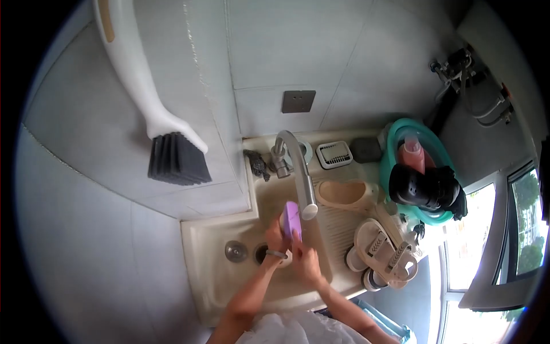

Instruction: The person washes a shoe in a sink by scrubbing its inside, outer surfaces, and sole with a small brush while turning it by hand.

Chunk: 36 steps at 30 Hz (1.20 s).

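Note:
A purple, block-like object (292, 217) is held up over the sink (215, 284), just left of the end of the curved faucet (303, 183). Its exact kind I cannot make out. My left hand (275, 236), with a grey band at the wrist, is wrapped around its left side. On the lower end of the same object, the fingers of my right hand (305, 262) are closed. Below my hands a dark round opening (260, 252) and a pale shape partly show, largely hidden by the left wrist. Beside that opening is a metal drain (236, 251).
On the ribbed board right of the sink lie a beige shoe (344, 195) and strapped sandals (381, 252). A teal basin (392, 143) holds a pink bottle (411, 153) and black items. A soap dish (333, 155) stands behind. A large white-handled brush (177, 157) hangs at left.

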Each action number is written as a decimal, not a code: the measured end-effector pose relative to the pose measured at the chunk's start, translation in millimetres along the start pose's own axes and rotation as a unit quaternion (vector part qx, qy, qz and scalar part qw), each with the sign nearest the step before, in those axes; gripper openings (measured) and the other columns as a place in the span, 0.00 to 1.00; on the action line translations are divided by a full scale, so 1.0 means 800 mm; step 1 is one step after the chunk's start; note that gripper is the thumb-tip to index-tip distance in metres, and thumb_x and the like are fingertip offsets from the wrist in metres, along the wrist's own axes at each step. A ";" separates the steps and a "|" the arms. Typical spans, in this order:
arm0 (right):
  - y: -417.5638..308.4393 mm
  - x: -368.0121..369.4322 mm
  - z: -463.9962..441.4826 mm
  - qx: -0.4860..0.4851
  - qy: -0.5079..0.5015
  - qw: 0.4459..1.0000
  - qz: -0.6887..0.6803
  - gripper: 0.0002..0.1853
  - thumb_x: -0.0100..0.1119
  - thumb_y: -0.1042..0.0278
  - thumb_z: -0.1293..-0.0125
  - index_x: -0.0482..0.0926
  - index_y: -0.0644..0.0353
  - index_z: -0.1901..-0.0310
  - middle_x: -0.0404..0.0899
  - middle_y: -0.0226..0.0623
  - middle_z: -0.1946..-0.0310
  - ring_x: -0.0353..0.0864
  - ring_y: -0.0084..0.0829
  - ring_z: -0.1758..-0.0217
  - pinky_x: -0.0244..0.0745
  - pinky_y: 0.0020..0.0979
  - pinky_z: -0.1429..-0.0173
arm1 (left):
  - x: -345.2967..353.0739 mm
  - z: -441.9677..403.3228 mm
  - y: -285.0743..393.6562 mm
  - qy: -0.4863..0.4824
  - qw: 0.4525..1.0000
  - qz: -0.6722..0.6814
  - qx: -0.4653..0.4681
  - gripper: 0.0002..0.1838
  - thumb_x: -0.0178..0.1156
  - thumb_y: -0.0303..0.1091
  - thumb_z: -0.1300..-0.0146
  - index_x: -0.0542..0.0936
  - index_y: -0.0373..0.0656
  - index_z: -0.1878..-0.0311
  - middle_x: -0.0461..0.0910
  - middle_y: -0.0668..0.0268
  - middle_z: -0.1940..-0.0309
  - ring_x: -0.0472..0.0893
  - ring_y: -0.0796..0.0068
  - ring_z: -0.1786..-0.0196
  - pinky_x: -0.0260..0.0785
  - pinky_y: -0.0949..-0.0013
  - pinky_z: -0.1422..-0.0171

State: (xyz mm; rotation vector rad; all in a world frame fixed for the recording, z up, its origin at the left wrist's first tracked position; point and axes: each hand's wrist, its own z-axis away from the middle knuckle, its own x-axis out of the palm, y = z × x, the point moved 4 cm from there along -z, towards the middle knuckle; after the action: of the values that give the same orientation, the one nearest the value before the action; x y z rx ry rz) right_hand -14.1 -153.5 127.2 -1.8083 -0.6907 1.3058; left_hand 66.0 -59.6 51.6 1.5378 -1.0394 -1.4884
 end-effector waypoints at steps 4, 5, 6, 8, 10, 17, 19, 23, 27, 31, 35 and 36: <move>0.046 0.003 -0.050 0.134 -0.046 0.990 0.015 0.15 0.49 0.64 0.31 0.77 0.53 0.46 0.72 0.61 0.76 0.64 0.41 0.62 0.72 0.40 0.67 | -0.014 0.000 0.025 0.029 0.998 0.049 -0.009 0.22 0.65 0.27 0.45 0.74 0.41 0.46 0.82 0.52 0.58 0.83 0.58 0.57 0.75 0.60 0.53; 0.049 -0.004 -0.058 0.146 -0.045 0.988 -0.006 0.14 0.48 0.63 0.31 0.78 0.54 0.48 0.73 0.62 0.75 0.59 0.36 0.60 0.72 0.39 0.66 | -0.021 -0.002 0.041 0.033 0.997 0.071 0.029 0.22 0.65 0.26 0.45 0.74 0.41 0.46 0.82 0.55 0.58 0.83 0.61 0.57 0.75 0.62 0.51; 0.039 -0.019 -0.061 0.150 -0.045 0.987 -0.033 0.15 0.48 0.63 0.30 0.77 0.57 0.47 0.73 0.53 0.77 0.65 0.27 0.64 0.72 0.34 0.65 | -0.029 -0.005 0.055 0.037 0.993 0.093 0.067 0.22 0.66 0.24 0.46 0.74 0.42 0.46 0.82 0.58 0.57 0.83 0.65 0.56 0.74 0.64 0.49; 0.022 -0.044 -0.063 0.157 -0.057 0.983 -0.073 0.18 0.47 0.65 0.29 0.75 0.61 0.42 0.68 0.32 0.80 0.64 0.17 0.72 0.68 0.27 0.67 | -0.027 -0.007 0.056 -0.014 0.986 0.156 0.059 0.24 0.68 0.23 0.47 0.74 0.42 0.46 0.80 0.62 0.52 0.79 0.70 0.50 0.73 0.67 0.45; 0.000 -0.062 -0.055 0.195 -0.106 0.970 -0.099 0.20 0.50 0.66 0.31 0.73 0.55 0.38 0.60 0.32 0.80 0.61 0.17 0.74 0.63 0.26 0.72 | -0.015 -0.012 0.036 0.020 0.911 0.409 0.048 0.28 0.75 0.26 0.54 0.73 0.40 0.49 0.76 0.62 0.48 0.77 0.68 0.48 0.73 0.65 0.47; 0.011 -0.036 0.022 0.151 -0.165 0.969 -0.103 0.18 0.51 0.66 0.32 0.75 0.52 0.41 0.59 0.43 0.81 0.65 0.23 0.80 0.65 0.30 0.73 | -0.067 0.036 0.011 -0.153 0.985 0.073 -0.020 0.34 0.71 0.32 0.52 0.72 0.40 0.40 0.81 0.55 0.53 0.81 0.60 0.51 0.72 0.63 0.45; -0.003 -0.019 0.033 0.107 -0.173 0.979 -0.011 0.20 0.53 0.70 0.33 0.74 0.49 0.39 0.68 0.53 0.79 0.72 0.26 0.79 0.69 0.33 0.71 | -0.071 0.039 0.000 -0.159 0.986 0.027 -0.028 0.35 0.71 0.32 0.52 0.71 0.40 0.39 0.80 0.53 0.53 0.81 0.60 0.50 0.72 0.64 0.46; 0.039 0.018 0.028 0.103 -0.160 0.981 0.045 0.12 0.51 0.70 0.33 0.79 0.58 0.52 0.73 0.60 0.75 0.78 0.58 0.68 0.72 0.44 0.70 | -0.073 0.046 -0.013 -0.198 0.979 0.036 -0.028 0.35 0.68 0.27 0.50 0.70 0.42 0.36 0.79 0.55 0.49 0.80 0.64 0.47 0.71 0.66 0.43; 0.097 0.040 -0.016 0.149 -0.114 0.980 0.066 0.12 0.54 0.67 0.35 0.81 0.52 0.52 0.76 0.55 0.79 0.79 0.56 0.73 0.73 0.51 0.70 | -0.075 0.050 -0.007 -0.202 0.973 0.072 -0.082 0.37 0.67 0.22 0.51 0.69 0.42 0.35 0.78 0.57 0.45 0.77 0.67 0.43 0.68 0.67 0.39; 0.029 0.022 0.027 -0.032 -0.035 0.998 0.047 0.17 0.55 0.70 0.39 0.79 0.48 0.47 0.77 0.51 0.77 0.79 0.54 0.74 0.73 0.52 0.70 | -0.071 0.045 -0.028 -0.172 0.984 0.035 -0.028 0.36 0.67 0.29 0.49 0.68 0.45 0.34 0.80 0.53 0.52 0.81 0.63 0.51 0.72 0.66 0.46; 0.069 0.034 -0.011 0.128 -0.102 0.985 0.048 0.12 0.51 0.63 0.33 0.80 0.62 0.65 0.76 0.59 0.73 0.78 0.59 0.67 0.73 0.48 0.69 | -0.063 0.056 -0.030 -0.168 0.984 -0.026 -0.053 0.35 0.65 0.31 0.49 0.68 0.45 0.34 0.81 0.50 0.57 0.83 0.59 0.55 0.73 0.64 0.50; 0.075 0.040 -0.026 0.150 -0.094 0.983 0.046 0.11 0.51 0.63 0.33 0.79 0.62 0.65 0.76 0.59 0.73 0.78 0.59 0.67 0.74 0.49 0.69 | -0.062 0.055 -0.030 -0.165 0.985 -0.026 -0.051 0.35 0.65 0.31 0.49 0.68 0.45 0.34 0.81 0.50 0.57 0.83 0.59 0.55 0.73 0.64 0.50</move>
State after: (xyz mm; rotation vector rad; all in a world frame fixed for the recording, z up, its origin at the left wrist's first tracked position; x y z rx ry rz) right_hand 15.2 -166.7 63.8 -1.5015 -0.4824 1.5668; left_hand 23.6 -3.7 46.9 1.2811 -1.0948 -1.8479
